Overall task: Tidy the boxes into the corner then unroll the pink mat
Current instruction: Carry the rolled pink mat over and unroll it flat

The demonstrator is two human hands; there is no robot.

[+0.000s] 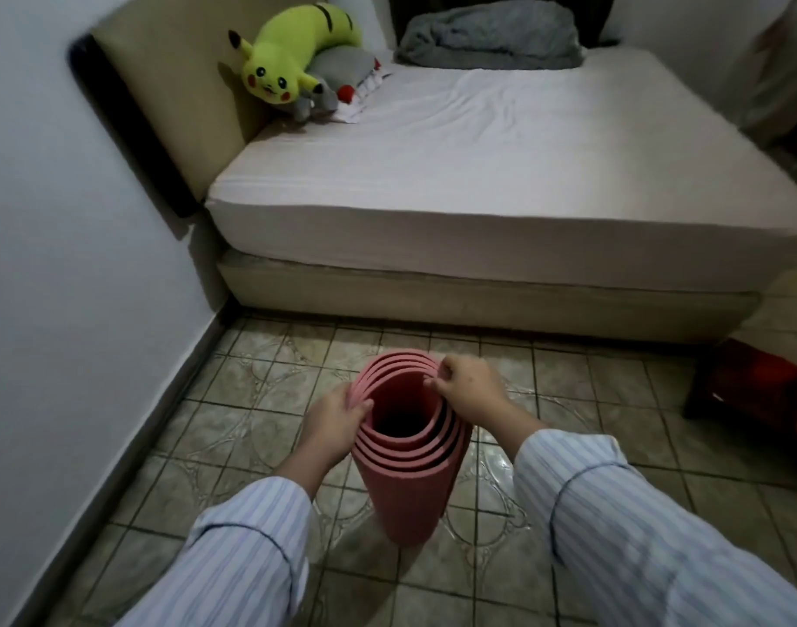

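The pink mat [410, 486] is rolled up and stands on end on the tiled floor in front of me, its loose coils open at the top. My left hand [337, 420] grips the left rim of the roll, fingers hooked over the outer layers. My right hand [466, 386] pinches the upper right rim. Both arms wear striped sleeves. No boxes are clearly in view.
A bed [500, 183] with a white sheet fills the space ahead, with a yellow plush toy [288, 56] and grey blanket [491, 36] on it. A white wall [62, 264] runs along the left. A dark red object [749, 386] sits on the floor at right.
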